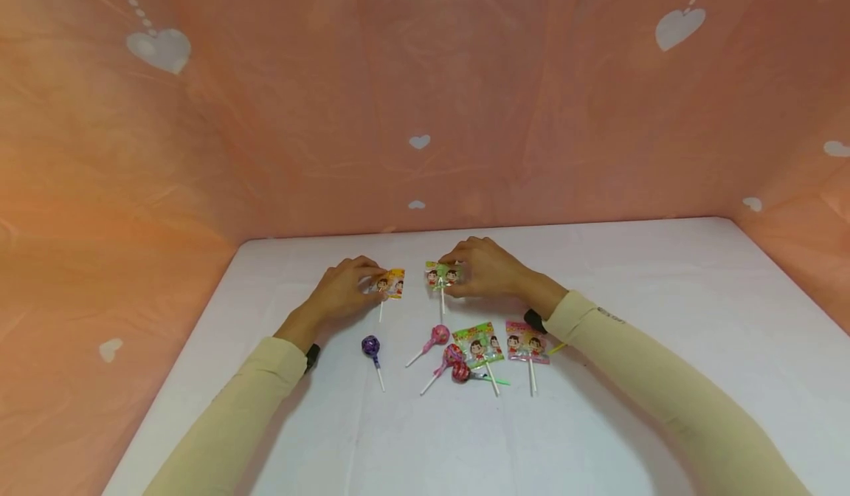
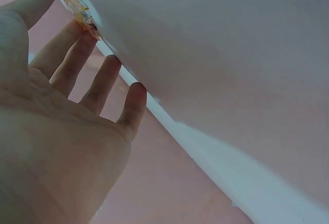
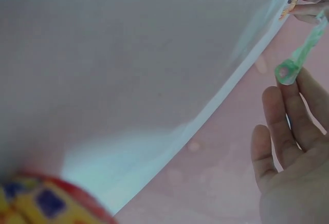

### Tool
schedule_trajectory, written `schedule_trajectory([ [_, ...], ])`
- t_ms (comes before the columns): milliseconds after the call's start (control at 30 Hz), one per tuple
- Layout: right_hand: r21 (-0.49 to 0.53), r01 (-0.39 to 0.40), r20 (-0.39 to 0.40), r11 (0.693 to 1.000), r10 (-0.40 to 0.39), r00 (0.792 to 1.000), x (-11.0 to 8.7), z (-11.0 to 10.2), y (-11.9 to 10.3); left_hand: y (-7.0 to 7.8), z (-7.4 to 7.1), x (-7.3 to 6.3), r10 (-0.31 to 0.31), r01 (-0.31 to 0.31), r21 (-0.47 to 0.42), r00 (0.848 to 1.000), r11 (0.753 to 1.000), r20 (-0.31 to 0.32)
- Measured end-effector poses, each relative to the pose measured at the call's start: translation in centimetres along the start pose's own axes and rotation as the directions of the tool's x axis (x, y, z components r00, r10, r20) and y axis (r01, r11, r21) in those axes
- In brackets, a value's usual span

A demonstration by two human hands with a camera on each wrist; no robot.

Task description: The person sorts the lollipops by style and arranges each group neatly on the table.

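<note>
My left hand (image 1: 345, 288) pinches a lollipop in a flat orange wrapper (image 1: 392, 283) by its left edge, above the white table. Its white stick points down. In the left wrist view, thumb and fingers of the left hand (image 2: 67, 116) meet at the orange packet (image 2: 79, 11). To the right, my right hand (image 1: 488, 269) holds a lollipop in a flat green wrapper (image 1: 434, 275) at its right side, stick downward. The right wrist view shows the green packet (image 3: 300, 54) edge-on at the fingertips of the right hand (image 3: 293, 131).
Nearer me lie a purple ball lollipop (image 1: 370, 346), pink ball lollipops (image 1: 440, 334), a dark red one (image 1: 460, 372), a green packet lollipop (image 1: 479, 346) and a pink packet lollipop (image 1: 528, 342). A yellow stick (image 1: 556, 348) shows by the right wrist. Orange cloth (image 1: 491, 112) hangs behind the table.
</note>
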State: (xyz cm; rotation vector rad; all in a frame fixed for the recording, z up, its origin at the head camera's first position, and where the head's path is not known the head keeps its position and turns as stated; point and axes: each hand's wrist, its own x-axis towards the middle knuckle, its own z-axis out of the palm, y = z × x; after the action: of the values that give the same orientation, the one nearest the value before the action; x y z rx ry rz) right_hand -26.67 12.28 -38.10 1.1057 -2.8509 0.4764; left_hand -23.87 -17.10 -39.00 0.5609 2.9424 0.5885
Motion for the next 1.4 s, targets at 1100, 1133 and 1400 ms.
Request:
schedule_trajectory([
  [1100,-0.005,0.03,0.031,1.0,-0.03,0.999,1.2,0.3,-0.6,0.1,-0.1,0.3,0.002,-0.002,0.012,1.0,1.0,0.0],
  [1133,-0.01,0.032,0.034,0.999,-0.031,0.999,1.2,0.3,-0.6,0.0,0.0,0.3,0.004,-0.004,0.014,1.0,1.0,-0.002],
  [1400,-0.007,0.048,0.052,0.999,-0.048,0.998,1.9,0.5,-1.1,0.0,0.1,0.5,-0.006,0.006,0.02,1.0,1.0,0.001],
])
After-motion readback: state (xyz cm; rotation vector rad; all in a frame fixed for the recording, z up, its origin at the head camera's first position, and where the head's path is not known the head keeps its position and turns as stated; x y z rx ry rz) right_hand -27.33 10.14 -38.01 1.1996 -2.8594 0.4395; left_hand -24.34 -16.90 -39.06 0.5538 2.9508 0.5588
